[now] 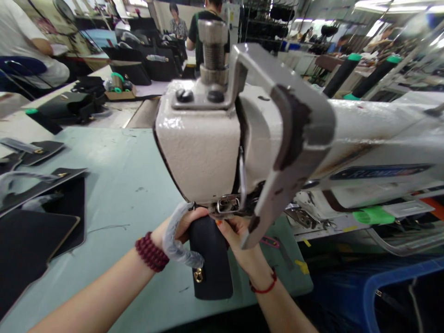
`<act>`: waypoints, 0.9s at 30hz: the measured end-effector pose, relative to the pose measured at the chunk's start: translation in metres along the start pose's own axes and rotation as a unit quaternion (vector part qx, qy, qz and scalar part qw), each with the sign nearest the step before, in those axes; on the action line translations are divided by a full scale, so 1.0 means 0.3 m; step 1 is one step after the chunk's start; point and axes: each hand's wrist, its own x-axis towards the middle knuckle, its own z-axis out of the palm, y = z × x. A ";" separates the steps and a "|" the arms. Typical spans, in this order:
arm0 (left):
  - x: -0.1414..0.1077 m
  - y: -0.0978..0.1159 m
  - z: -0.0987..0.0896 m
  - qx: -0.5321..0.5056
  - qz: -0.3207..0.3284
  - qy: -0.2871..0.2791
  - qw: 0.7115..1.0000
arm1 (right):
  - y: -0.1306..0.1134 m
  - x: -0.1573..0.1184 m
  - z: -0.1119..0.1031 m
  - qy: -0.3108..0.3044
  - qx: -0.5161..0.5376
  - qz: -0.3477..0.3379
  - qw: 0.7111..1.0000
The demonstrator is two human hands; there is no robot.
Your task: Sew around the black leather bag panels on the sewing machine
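Note:
A black leather piece (211,263) with a gold clasp and a plastic-wrapped handle (175,245) lies under the head of a white sewing machine (201,148). My left hand (187,222) grips the piece's left edge near its far end, beside the wrapped handle. On the opposite edge, my right hand (239,236) has its thumb on the leather; its other fingers are partly hidden under the machine's metal lever. The needle area is hidden behind the machine head.
Black leather panels (34,231) lie on the left of the green table (121,185). A blue crate (378,296) is at the lower right, a pink tool (269,241) beside my right hand. Thread cones (343,74) stand behind the machine. Several people are farther back.

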 end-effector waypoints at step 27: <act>-0.031 -0.035 0.005 0.042 -0.018 -0.002 0.999 | -0.013 -0.031 0.027 0.030 -0.042 -0.017 0.999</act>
